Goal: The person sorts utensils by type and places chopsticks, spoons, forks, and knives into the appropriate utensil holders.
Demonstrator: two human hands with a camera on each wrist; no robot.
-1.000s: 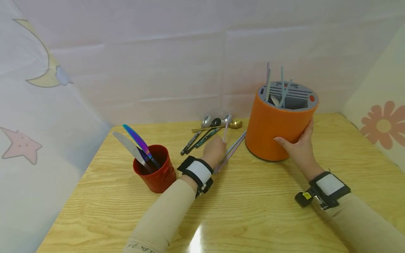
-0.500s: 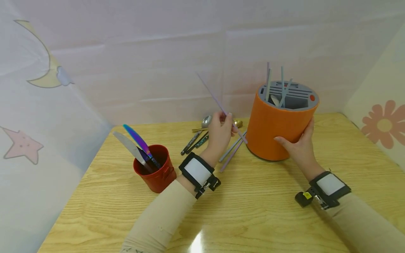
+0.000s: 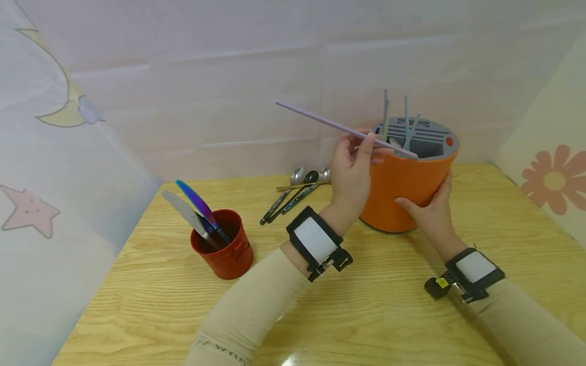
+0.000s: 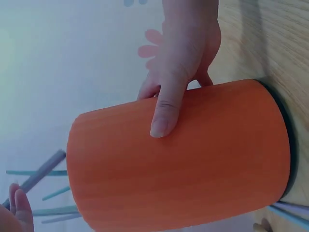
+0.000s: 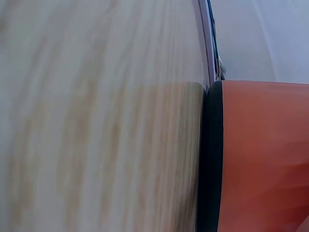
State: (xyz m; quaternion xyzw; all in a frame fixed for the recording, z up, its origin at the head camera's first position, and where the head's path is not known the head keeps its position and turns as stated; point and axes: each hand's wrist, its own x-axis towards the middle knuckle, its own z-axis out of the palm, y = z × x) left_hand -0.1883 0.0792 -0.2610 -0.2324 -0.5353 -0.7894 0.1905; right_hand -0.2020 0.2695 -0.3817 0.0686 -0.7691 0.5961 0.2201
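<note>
Between the thumb and fingers of my left hand (image 3: 351, 178) is a lilac chopstick (image 3: 316, 118). It slants down to the right, its lower end at the front rim of an orange knife block (image 3: 393, 193). My right hand (image 3: 432, 219) grips that block's right side, thumb across the front in the left wrist view. Several pale chopsticks (image 3: 406, 114) and a metal utensil stand in the block's grey slotted top. More chopsticks (image 4: 290, 212) lie on the table by its base, hidden in the head view behind my left hand.
Several spoons (image 3: 297, 177) with dark patterned handles lie at the back of the wooden table (image 3: 137, 305), a gold handle across them. To the left stands a red cup (image 3: 233, 259) holding table knives (image 3: 197, 201). A printed cloth backdrop (image 3: 229, 101) rises behind.
My left hand has picked up the lilac chopstick from the table and carried it up and right to the block's rim. The right hand and the block have stayed put.
</note>
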